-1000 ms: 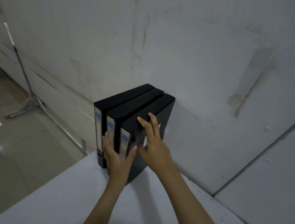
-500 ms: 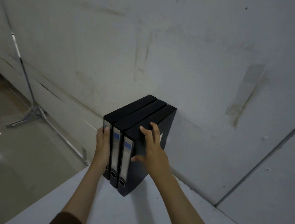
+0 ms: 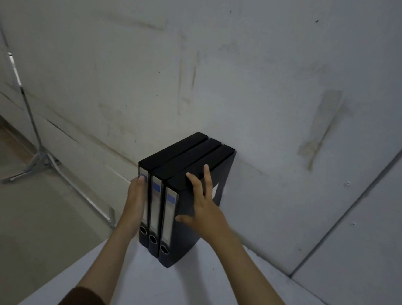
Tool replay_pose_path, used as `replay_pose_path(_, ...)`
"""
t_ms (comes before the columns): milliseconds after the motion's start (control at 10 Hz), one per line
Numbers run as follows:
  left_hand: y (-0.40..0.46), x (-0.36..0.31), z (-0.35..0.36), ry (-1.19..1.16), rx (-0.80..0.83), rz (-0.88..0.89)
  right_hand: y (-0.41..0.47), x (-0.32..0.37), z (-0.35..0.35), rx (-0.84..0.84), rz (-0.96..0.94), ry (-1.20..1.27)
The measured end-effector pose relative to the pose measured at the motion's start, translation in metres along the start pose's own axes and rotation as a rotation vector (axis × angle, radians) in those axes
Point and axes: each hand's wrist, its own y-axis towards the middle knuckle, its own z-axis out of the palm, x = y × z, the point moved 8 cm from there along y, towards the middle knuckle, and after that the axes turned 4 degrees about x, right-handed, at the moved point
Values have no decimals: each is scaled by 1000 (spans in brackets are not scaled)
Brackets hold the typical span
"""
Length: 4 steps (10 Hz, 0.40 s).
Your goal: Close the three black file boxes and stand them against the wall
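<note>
Three closed black file boxes stand upright side by side on the white table (image 3: 182,296), their far ends against the wall (image 3: 225,81). The spines with white labels and finger holes face me. My left hand (image 3: 135,202) lies flat against the outer side of the left box (image 3: 171,151), fingers pointing up. The middle box (image 3: 187,157) is squeezed between its neighbours. My right hand (image 3: 204,208) presses on the outer side of the right box (image 3: 202,168), fingers spread and reaching its top edge, thumb out to the left.
The table's left edge runs diagonally below the boxes, with the glossy floor (image 3: 19,221) beyond it. A metal tripod stand (image 3: 37,155) stands on the floor at the left, near the wall. A wall seam runs down at the right.
My left hand moved from the spines round to the left box's outer side. The right hand stayed on the right box. The boxes' spines now line up evenly.
</note>
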Motion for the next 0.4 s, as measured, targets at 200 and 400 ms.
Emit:
replay_pose_path(200,-13,-10,-7,13,-50,-23,-14,3,-6,1,-10,99)
replay_pose_path(400,-45,-31,-11,16,-42,-92,-31,2,-5,29,14,189)
